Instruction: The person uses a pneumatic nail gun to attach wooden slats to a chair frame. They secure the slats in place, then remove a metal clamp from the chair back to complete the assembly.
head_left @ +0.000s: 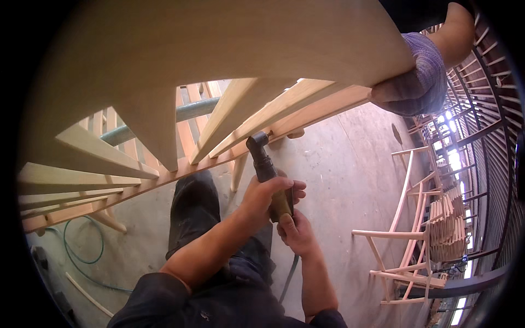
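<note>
Both my hands hold a dark right-angle air drill (263,164), its head up against the underside edge of a long wooden rail (180,171). My left hand (266,194) wraps round the body below the head, thumb across it. Just under that, my right hand (295,232) closes on the tool's lower end, where a dark hose (289,277) hangs down. A small bit or screw shows at the head, too small to tell which. Several tapered wooden slats (224,112) fan out from the rail toward a wide pale board (219,38) above.
A co-worker's gloved hand (420,82) grips the board's right corner. Wooden frames (404,235) and stacked wood pieces (445,227) stand at the right. A green hose (82,268) coils on the concrete floor (350,180) at left, near a thin wooden strip (88,295). A grey-green pipe (188,111) shows behind the slats.
</note>
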The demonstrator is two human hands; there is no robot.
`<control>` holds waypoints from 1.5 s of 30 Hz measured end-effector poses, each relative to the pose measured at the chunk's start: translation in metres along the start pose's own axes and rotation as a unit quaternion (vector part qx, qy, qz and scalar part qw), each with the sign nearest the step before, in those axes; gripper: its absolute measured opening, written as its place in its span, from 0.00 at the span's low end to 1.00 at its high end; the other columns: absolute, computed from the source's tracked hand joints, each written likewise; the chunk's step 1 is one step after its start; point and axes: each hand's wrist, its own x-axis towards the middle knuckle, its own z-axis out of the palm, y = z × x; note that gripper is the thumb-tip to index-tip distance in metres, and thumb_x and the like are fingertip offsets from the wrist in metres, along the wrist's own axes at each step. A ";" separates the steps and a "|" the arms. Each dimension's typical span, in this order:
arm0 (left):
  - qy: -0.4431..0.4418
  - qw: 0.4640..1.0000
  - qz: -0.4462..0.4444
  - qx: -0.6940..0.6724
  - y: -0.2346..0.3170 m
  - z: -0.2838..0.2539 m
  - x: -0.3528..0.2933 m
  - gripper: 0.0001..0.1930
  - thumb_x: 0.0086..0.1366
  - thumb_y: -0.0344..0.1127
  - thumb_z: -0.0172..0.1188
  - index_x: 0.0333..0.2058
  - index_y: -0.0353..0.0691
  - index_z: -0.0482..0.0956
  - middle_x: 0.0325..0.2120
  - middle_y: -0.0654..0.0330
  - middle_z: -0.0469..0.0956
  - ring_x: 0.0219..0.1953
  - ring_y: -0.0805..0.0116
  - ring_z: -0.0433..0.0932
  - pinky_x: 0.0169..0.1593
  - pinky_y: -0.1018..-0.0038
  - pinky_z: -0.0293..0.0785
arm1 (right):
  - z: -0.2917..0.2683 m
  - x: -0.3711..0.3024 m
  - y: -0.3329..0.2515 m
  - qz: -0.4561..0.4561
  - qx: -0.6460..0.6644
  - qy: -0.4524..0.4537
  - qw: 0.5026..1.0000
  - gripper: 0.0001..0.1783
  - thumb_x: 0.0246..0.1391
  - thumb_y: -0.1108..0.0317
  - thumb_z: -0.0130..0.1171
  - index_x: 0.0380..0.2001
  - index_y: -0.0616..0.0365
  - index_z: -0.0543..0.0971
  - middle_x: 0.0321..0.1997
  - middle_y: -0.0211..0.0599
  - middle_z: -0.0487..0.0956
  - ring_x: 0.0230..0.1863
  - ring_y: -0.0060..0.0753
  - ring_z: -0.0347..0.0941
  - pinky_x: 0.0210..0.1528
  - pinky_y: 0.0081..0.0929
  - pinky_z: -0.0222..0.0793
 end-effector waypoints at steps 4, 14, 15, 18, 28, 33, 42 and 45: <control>0.009 1.000 0.005 0.024 0.005 0.005 -0.004 0.12 0.60 0.31 0.62 0.40 0.37 0.69 0.41 0.40 0.82 0.40 0.51 0.84 0.49 0.57 0.80 | 0.005 0.000 0.006 -0.001 0.001 0.017 1.000 0.35 0.63 0.32 0.55 0.41 0.60 0.72 0.23 0.24 0.70 0.20 0.14 0.61 0.21 0.17 0.55; 0.007 0.999 0.011 0.038 0.004 0.001 -0.006 0.11 0.59 0.30 0.61 0.38 0.33 0.73 0.39 0.43 0.81 0.40 0.55 0.82 0.48 0.60 0.79 | 0.008 -0.001 0.004 -0.032 -0.014 0.004 0.999 0.37 0.63 0.29 0.52 0.40 0.59 0.71 0.20 0.21 0.66 0.19 0.14 0.59 0.21 0.19 0.53; 0.009 0.999 0.010 0.033 0.004 0.001 -0.005 0.10 0.58 0.29 0.61 0.38 0.34 0.72 0.37 0.44 0.81 0.38 0.54 0.82 0.47 0.59 0.80 | 0.009 -0.001 0.001 -0.032 -0.011 0.004 0.999 0.37 0.63 0.29 0.52 0.40 0.59 0.71 0.20 0.21 0.66 0.19 0.14 0.59 0.21 0.19 0.53; 0.013 1.000 0.010 0.021 0.003 0.001 -0.005 0.11 0.56 0.27 0.61 0.37 0.38 0.70 0.34 0.48 0.79 0.35 0.53 0.81 0.44 0.58 0.80 | 0.012 -0.002 -0.005 -0.032 -0.007 0.006 0.999 0.36 0.63 0.29 0.51 0.39 0.58 0.71 0.20 0.21 0.66 0.19 0.14 0.59 0.20 0.18 0.52; -0.006 0.999 0.029 0.033 0.000 -0.004 -0.005 0.09 0.56 0.29 0.61 0.35 0.37 0.72 0.31 0.49 0.79 0.35 0.55 0.80 0.44 0.60 0.78 | 0.010 0.001 0.005 -0.055 -0.022 0.007 0.998 0.35 0.64 0.30 0.51 0.39 0.58 0.71 0.19 0.20 0.65 0.18 0.13 0.58 0.20 0.18 0.51; 0.016 0.999 0.028 0.031 0.003 0.005 -0.006 0.10 0.56 0.28 0.60 0.36 0.38 0.70 0.33 0.46 0.80 0.36 0.52 0.81 0.45 0.58 0.79 | 0.008 0.002 0.006 -0.048 -0.026 0.015 0.998 0.35 0.64 0.31 0.51 0.39 0.58 0.71 0.19 0.21 0.66 0.18 0.13 0.59 0.20 0.18 0.52; 0.019 0.999 -0.001 0.038 -0.002 0.004 0.002 0.07 0.57 0.29 0.58 0.34 0.39 0.70 0.33 0.48 0.78 0.37 0.50 0.80 0.45 0.56 0.79 | 0.000 -0.002 -0.008 -0.029 -0.128 0.023 0.991 0.36 0.66 0.37 0.53 0.45 0.68 0.74 0.37 0.55 0.80 0.40 0.55 0.77 0.46 0.43 0.71; 0.044 0.997 -0.005 0.066 0.001 0.003 0.001 0.07 0.56 0.31 0.59 0.31 0.41 0.69 0.32 0.50 0.77 0.37 0.50 0.80 0.46 0.56 0.78 | -0.008 -0.002 -0.017 -0.016 -0.164 -0.027 0.986 0.35 0.67 0.40 0.53 0.50 0.70 0.72 0.44 0.66 0.80 0.49 0.68 0.75 0.52 0.48 0.70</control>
